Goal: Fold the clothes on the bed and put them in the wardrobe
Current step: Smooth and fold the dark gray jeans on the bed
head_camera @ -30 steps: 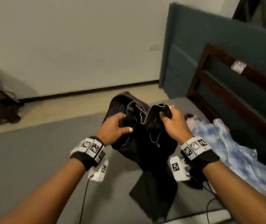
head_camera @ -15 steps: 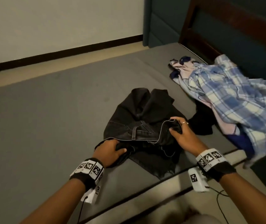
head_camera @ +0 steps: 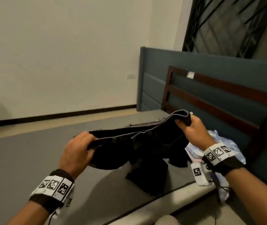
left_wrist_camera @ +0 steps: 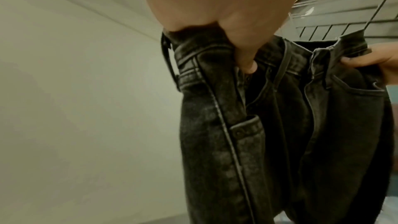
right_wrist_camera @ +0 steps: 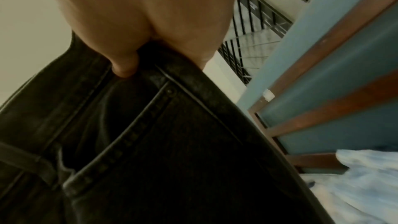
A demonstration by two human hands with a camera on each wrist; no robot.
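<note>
Black washed jeans (head_camera: 145,143) hang in the air above the grey bed (head_camera: 24,159), held up by the waistband. My left hand (head_camera: 77,151) grips the waistband's left end, thumb on the front of the denim (left_wrist_camera: 215,125). My right hand (head_camera: 193,127) grips the right end, held a little higher and further away, with the thumb pressed by the pocket (right_wrist_camera: 150,125). The waistband is stretched between both hands. The legs drop down and their lower part rests on the mattress near its front edge.
A blue checked shirt (head_camera: 227,143) and other clothes lie on the bed at the right, partly behind my right wrist. A dark wooden headboard (head_camera: 219,98) and blue padded panel (head_camera: 152,88) stand behind. A barred window (head_camera: 235,25) is at the upper right.
Half a second ago the jeans lay bunched on the bed under both hands. Now both hands have lifted them by the waistband and pulled it wide, and my head has tilted up.
</note>
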